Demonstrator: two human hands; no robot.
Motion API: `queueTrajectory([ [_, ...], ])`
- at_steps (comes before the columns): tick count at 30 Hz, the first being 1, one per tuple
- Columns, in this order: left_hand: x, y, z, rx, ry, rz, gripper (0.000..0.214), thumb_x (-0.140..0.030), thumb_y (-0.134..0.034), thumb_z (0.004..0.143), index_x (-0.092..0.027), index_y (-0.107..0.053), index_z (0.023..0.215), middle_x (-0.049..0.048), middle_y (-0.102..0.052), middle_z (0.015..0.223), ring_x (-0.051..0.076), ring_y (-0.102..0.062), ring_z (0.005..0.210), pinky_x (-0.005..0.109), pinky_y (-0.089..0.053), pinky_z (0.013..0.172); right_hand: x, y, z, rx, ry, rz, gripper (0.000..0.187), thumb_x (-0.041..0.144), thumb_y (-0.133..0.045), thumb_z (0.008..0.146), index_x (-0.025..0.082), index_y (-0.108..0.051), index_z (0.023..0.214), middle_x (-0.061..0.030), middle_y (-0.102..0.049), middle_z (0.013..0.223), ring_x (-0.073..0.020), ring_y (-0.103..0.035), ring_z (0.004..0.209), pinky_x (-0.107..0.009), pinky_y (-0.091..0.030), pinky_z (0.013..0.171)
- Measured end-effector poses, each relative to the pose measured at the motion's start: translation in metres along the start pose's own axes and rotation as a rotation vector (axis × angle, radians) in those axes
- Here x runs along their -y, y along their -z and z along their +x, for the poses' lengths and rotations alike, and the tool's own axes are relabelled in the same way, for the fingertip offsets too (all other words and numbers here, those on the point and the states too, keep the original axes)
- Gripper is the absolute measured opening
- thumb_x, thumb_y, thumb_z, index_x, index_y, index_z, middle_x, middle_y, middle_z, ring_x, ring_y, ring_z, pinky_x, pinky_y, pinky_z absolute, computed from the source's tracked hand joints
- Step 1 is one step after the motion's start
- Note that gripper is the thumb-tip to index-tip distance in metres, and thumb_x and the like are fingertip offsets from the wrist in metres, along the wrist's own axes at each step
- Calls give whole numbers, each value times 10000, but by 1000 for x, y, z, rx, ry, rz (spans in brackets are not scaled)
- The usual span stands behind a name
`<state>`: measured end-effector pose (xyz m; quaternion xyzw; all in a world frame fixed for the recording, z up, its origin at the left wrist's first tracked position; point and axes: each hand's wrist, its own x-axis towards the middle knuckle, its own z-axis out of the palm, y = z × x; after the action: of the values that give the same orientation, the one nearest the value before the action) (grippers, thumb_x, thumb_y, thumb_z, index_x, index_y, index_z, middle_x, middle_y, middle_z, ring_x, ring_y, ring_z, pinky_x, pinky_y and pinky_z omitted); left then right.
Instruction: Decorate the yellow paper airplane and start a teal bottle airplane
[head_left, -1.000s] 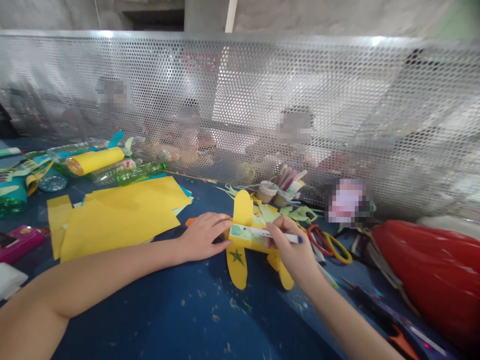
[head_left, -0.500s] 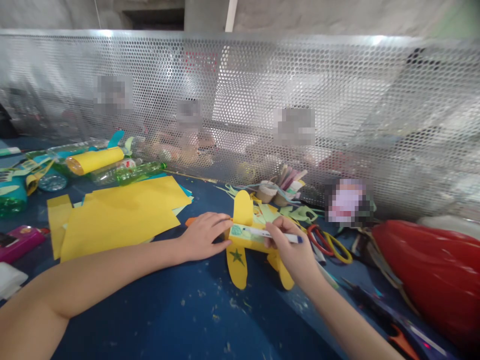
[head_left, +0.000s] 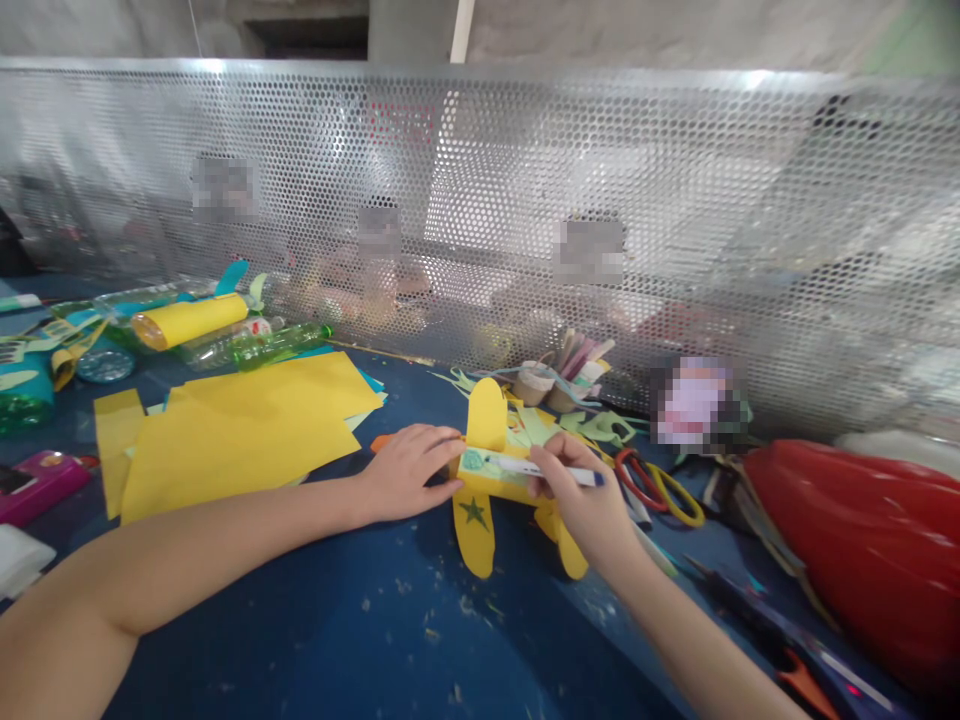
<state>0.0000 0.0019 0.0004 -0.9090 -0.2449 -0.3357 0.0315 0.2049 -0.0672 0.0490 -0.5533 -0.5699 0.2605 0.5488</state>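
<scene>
A yellow paper-covered toy airplane (head_left: pixel 475 532) lies on the blue table, with a dark star on its near wing. Along its body runs a pale strip bearing a green scribbled patch. My left hand (head_left: pixel 411 470) is closed around the nose end, which it mostly hides; an orange tip pokes out beyond the fingers. Pinched in my right hand (head_left: pixel 577 490) is a white marker (head_left: pixel 510 463) with a dark blue end. Its tip is at the strip beside the green patch, though exact contact is too small to make out.
Yellow paper sheets (head_left: pixel 247 430) are stacked at left, with plastic bottles (head_left: pixel 281 345) behind. Scissors with red and yellow handles (head_left: pixel 679 497) lie right of the plane, near a large red object (head_left: pixel 862 540). A perforated metal screen (head_left: pixel 480 200) stands behind; people are beyond it.
The marker's visible end has shifted very slightly within the same spot. My left hand and the airplane have hardly moved.
</scene>
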Motion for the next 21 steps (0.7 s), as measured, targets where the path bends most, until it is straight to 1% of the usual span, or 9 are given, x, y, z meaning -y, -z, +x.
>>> queueTrajectory([
  [2, 0, 0, 0, -1, 4, 3, 360, -388, -517, 858, -191, -509, 1160, 86, -558, 1214, 237, -516, 1098, 409, -425, 941, 1, 0, 0, 15, 0, 6, 289, 310, -574, 760, 222, -420, 531, 40, -514, 420, -109, -428, 426, -235, -339, 472],
  [6, 0, -1, 0, -7, 0, 3, 360, -391, -510, 862, -197, -505, 1165, 85, -555, 1221, 237, -512, 1108, 416, -422, 945, 2, 0, 0, -5, 9, 3, 282, 314, -566, 761, 224, -421, 537, 40, -513, 425, -110, -425, 426, -239, -341, 469],
  [10, 0, -1, 0, 4, 4, 11, 370, -398, -515, 860, -191, -507, 1167, 86, -553, 1226, 236, -508, 1114, 406, -418, 953, 0, 1, 1, 19, 3, -5, 284, 309, -565, 757, 223, -422, 527, 40, -509, 416, -110, -426, 427, -239, -340, 470],
  [13, 0, 0, 0, 3, 6, 17, 370, -398, -514, 861, -189, -510, 1165, 86, -554, 1223, 233, -508, 1110, 399, -415, 957, -2, 2, 1, 2, 9, -6, 286, 316, -563, 765, 223, -428, 531, 39, -521, 427, -111, -432, 436, -236, -342, 476],
  [17, 0, 0, 0, 11, 6, 8, 372, -399, -519, 860, -188, -508, 1166, 82, -553, 1221, 229, -504, 1112, 392, -413, 957, -2, 2, 0, 25, 6, -8, 286, 304, -565, 767, 223, -426, 530, 42, -508, 415, -111, -428, 429, -236, -334, 467],
  [21, 1, -1, 0, 16, 8, 1, 366, -397, -516, 862, -195, -504, 1167, 77, -550, 1224, 229, -501, 1120, 396, -412, 958, 0, 1, 0, 18, 15, -7, 285, 314, -577, 763, 225, -429, 536, 38, -517, 423, -116, -437, 425, -240, -346, 467],
])
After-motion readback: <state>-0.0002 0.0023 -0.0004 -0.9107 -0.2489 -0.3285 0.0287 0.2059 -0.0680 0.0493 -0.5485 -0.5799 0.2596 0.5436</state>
